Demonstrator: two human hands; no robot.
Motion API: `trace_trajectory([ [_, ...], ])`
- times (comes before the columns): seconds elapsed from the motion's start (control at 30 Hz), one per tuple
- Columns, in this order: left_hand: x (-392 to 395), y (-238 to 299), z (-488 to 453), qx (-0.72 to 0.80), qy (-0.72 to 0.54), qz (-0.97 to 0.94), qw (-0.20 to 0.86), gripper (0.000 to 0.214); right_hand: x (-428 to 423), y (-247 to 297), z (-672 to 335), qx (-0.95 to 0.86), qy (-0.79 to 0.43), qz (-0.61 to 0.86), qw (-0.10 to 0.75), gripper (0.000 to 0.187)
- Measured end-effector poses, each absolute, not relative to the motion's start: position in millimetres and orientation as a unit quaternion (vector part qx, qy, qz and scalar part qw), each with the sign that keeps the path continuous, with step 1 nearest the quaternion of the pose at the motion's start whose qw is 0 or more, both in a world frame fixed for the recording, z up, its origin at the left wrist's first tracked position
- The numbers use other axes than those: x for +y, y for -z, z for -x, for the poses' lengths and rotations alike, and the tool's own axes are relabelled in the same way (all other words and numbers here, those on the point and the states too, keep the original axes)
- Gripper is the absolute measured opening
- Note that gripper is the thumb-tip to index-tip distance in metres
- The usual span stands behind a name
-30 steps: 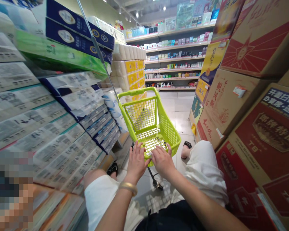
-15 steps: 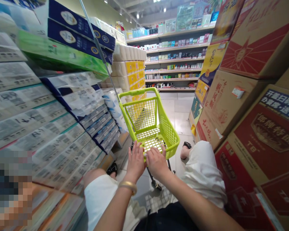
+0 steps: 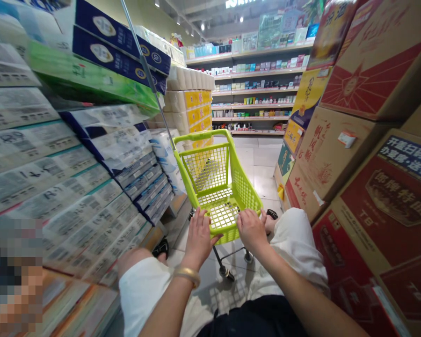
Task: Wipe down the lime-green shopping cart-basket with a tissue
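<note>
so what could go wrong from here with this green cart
The cart stands on wheels, so it might roll if the left hand or right hand, both at its near rim, pushes. The pole at its far left corner crosses the blue packs in this view and could snag them, though the gap is hard to judge. The right knee looks close to the boxes, so turning may bump them.

pretty bright in here, small ceiling spotlights up top, glare on the floor tiles ahead, grid shadow under the green cart. wide lens stretches the edges, packs on the left look smeary, bottom-left corner's pixelated.
</note>
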State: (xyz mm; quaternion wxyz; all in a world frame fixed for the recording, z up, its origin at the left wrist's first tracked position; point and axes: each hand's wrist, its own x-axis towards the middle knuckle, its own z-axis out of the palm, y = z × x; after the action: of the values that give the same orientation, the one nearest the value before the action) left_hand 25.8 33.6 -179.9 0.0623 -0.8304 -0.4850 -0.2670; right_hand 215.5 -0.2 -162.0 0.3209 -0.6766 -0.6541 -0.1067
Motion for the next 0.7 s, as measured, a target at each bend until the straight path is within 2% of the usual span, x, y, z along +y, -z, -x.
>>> trace_trajectory([
  [0.2, 32.5, 176.8, -17.5, -0.478, 0.244, 0.840, 0.079, 0.038, -3.2, 162.1, -154.5, -0.715, 0.081, 0.613, 0.327, 0.016],
  [0.4, 32.9, 174.7, -11.9, -0.480, 0.246, 0.839, 0.066, 0.031, -3.0, 163.0, -194.0, -0.703, 0.097, 0.630, 0.317, 0.016],
  [0.5, 32.9, 174.7, -14.0, -0.479, 0.252, 0.839, 0.053, 0.037, -2.0, 163.4, -215.0, -0.679, 0.104, 0.652, 0.320, 0.017],
  [0.6, 33.1, 176.7, -16.7, -0.482, 0.253, 0.837, 0.046, 0.045, -1.8, 162.5, -204.9, -0.674, 0.104, 0.656, 0.324, 0.018],
  [0.7, 33.1, 179.7, -17.5, -0.482, 0.258, 0.836, 0.054, 0.038, -2.5, 161.2, -171.5, -0.708, 0.091, 0.623, 0.320, 0.017],
])
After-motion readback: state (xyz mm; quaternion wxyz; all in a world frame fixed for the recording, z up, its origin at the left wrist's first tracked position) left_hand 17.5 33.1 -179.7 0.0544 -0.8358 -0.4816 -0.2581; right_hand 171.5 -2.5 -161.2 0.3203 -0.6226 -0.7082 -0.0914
